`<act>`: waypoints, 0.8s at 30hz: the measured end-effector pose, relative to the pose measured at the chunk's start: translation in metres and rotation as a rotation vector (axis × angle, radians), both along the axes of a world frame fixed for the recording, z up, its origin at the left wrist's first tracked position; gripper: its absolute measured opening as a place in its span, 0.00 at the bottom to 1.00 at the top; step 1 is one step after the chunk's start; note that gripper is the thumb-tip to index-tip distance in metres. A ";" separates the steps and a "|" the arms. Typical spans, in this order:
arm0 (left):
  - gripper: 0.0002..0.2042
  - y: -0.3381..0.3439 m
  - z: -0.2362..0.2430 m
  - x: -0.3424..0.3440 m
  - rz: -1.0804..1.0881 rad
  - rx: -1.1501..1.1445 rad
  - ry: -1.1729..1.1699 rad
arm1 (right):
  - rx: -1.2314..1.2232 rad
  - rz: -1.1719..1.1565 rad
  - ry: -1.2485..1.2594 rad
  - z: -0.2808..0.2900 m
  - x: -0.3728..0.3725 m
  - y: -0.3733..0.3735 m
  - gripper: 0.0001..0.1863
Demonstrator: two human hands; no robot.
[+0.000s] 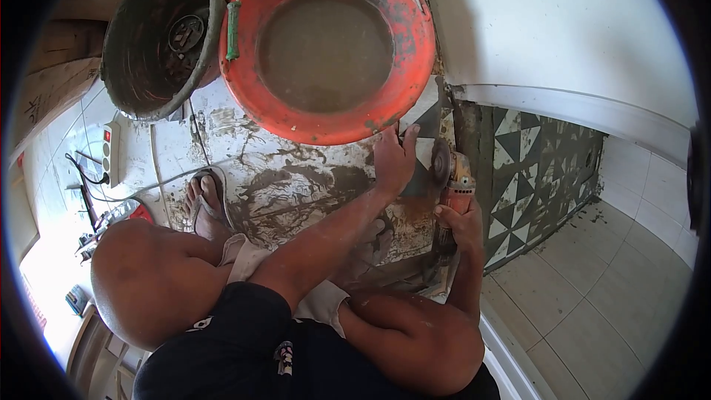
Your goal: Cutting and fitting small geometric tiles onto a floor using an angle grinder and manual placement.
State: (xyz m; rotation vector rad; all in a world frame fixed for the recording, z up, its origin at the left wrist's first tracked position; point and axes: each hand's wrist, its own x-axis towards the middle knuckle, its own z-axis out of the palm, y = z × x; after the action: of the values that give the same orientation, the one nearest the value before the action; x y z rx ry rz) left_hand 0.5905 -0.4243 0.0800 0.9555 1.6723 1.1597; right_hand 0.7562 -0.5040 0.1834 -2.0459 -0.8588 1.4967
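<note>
A handheld angle grinder (457, 194) with a red-orange body and a yellowish head is located beside the strip of patterned floor tiles (511, 178), its grey disc (441, 164) standing on edge. The body is gripped by the right hand (465, 226), the fingers closed around it; the grinder's lower end is partly hidden. No lettering could be made out on the tool. The left hand (394, 163) is placed by the near rim of the red bucket (318, 133), thumb apart from the fingers; whether anything is pinched, or the rim touched, cannot be told. Cloudy grey-brown liquid is held in the bucket, its depth obscured. In the dark bucket (126, 78) adjacent, dim fragments are seen, poorly resolved. Dark printing is borne by a cardboard box (52, 104), cut off by the lens rim. A small white mark (202, 323) is noted on the black shirt (237, 355), too small to read. Small items by the left wall are washed out by glare.
</note>
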 end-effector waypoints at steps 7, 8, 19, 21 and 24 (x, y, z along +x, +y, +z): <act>0.20 0.000 0.000 0.001 -0.008 0.022 0.018 | 0.034 0.005 0.008 -0.010 0.009 -0.002 0.28; 0.20 0.000 -0.001 0.001 -0.007 0.022 0.018 | 0.018 0.002 0.013 -0.010 0.009 -0.001 0.28; 0.17 -0.001 -0.006 0.003 0.007 0.056 0.035 | 0.009 -0.004 0.032 -0.004 0.002 0.009 0.27; 0.17 -0.001 -0.007 0.001 0.018 0.077 0.044 | 0.015 -0.022 0.046 -0.001 -0.004 0.013 0.27; 0.18 0.001 -0.003 0.004 0.022 0.094 0.043 | 0.032 -0.032 0.034 -0.007 0.002 0.011 0.27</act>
State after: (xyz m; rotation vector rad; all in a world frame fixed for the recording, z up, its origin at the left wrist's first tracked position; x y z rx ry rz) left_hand 0.5941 -0.4236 0.0772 1.0295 1.6784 1.2498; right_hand 0.7586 -0.4925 0.1759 -1.9965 -0.8268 1.4872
